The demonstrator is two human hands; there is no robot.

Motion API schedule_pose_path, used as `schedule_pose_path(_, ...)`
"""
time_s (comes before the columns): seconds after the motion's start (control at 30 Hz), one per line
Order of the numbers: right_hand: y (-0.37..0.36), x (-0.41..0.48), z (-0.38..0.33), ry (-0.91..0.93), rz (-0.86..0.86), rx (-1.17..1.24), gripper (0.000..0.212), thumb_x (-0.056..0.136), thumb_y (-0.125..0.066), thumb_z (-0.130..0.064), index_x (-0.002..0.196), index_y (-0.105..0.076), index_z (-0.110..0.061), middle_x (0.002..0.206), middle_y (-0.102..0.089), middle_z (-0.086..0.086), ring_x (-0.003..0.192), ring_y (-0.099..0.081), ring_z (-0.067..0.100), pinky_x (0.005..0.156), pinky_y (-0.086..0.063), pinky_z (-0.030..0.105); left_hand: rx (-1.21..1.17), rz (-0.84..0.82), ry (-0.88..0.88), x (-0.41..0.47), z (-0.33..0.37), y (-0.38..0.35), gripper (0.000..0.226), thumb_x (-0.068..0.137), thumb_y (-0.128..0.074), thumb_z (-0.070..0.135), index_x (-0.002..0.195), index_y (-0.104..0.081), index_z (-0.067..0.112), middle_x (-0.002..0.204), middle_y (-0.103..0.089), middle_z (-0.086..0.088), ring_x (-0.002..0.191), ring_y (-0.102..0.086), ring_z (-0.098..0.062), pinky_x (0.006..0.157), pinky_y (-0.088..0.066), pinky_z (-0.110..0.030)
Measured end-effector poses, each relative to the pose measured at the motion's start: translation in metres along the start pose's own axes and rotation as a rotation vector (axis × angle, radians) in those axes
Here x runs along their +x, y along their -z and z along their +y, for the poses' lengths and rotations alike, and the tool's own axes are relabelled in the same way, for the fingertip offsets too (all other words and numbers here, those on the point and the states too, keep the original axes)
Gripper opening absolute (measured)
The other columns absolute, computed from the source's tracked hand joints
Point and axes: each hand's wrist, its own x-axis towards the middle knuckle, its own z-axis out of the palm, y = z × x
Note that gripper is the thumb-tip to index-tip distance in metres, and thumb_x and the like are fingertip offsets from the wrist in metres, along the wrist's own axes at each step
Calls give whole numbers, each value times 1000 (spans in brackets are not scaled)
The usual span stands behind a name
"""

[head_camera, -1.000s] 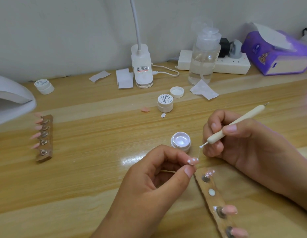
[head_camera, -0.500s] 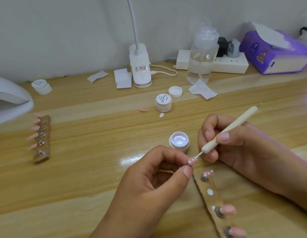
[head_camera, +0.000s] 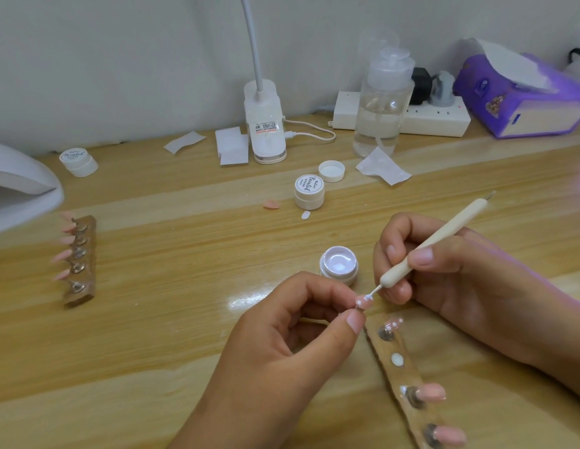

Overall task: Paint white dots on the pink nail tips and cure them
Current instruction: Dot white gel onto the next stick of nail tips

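The left hand [head_camera: 275,351] hovers just above the wooden surface [head_camera: 172,319] with its thumb and forefinger curled in, pinching a pink nail tip [head_camera: 363,303] at their ends. The tip points up and to the right, toward the other hand, and carries a few white dots.

The right hand [head_camera: 460,280] grips a cream dotting tool [head_camera: 434,241] like a pen, thumb on top and fingers curled beneath. The tool slants down to the left, and its fine white end touches the upper edge of the held tip.

Just behind the two hands stands an open jar of white gel [head_camera: 339,265], close to the right knuckles.

Below the held tip, a brown holder strip [head_camera: 408,380] lies on the surface and runs toward the lower right. Its first mount bears a dotted tip [head_camera: 393,324], the next shows only a white pad, and two plain pink tips [head_camera: 432,392] sit further along.

A second strip [head_camera: 81,264], with a row of pink tips, lies well apart at the left, beside the white curing lamp [head_camera: 19,183].

Further back are a closed jar [head_camera: 309,192], a loose lid [head_camera: 331,171], a pump bottle [head_camera: 381,102] and a purple tissue box [head_camera: 522,95].
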Motion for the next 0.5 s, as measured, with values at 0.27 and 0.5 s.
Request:
schedule_pose_path(0.27, 2, 2, -1, -9, 15, 66, 9, 61, -56, -18, 66, -63, -18, 60, -54, 4, 57, -52, 13, 59, -48, 20, -4, -14, 5, -1, 3, -1, 22, 65, -69, 40, 82, -72, 26, 75, -70, 6, 69, -60, -7, 65, -49, -17)
schedule_pose_path(0.5, 0, 2, -1, -7, 1, 47, 9, 64, -58, -24, 68, -62, -17, 61, -56, 5, 58, -51, 14, 60, -48, 20, 19, -13, 5, -1, 3, -1, 23, 65, -69, 41, 81, -72, 26, 82, -71, -5, 69, -60, -7, 64, -49, -17)
